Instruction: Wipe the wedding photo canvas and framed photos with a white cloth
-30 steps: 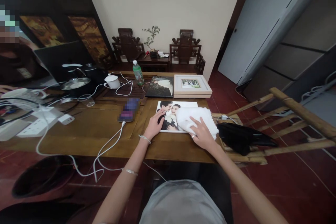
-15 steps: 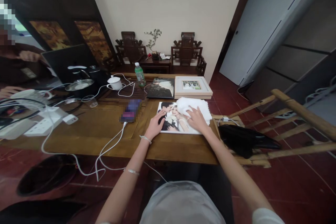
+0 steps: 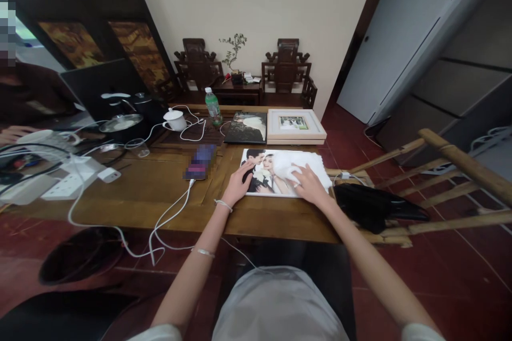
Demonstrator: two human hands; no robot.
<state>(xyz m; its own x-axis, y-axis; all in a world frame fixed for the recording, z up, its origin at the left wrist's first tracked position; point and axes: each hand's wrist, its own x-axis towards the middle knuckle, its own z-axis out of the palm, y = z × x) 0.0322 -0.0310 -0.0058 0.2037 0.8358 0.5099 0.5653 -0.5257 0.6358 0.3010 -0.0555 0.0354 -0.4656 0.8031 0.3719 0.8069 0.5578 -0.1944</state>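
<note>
A wedding photo panel [image 3: 266, 177] lies flat on the wooden table in front of me. My left hand [image 3: 240, 181] rests on its left edge, fingers stretched out and holding nothing. On the panel's right side, my right hand [image 3: 309, 186] presses a bunched white cloth [image 3: 311, 159] against the surface, fingers partly bent into it. That cloth hides the panel's upper right part. Just behind the panel are a dark photo panel [image 3: 248, 128] and a pale framed picture [image 3: 296, 127].
Left of the panel lie a phone [image 3: 200, 162] with a charging cable and a power strip [image 3: 66, 181]. A green bottle [image 3: 213, 106] and a lidded white cup [image 3: 174, 119] stand farther back. A co-worker sits behind a laptop [image 3: 98, 88]. A bamboo chair [image 3: 460, 149] holds a black bag [image 3: 368, 208].
My right hand and the cloth have slid right across the panel, uncovering more of the picture. My left hand stays at the panel's left edge. The camera view has shifted slightly.
</note>
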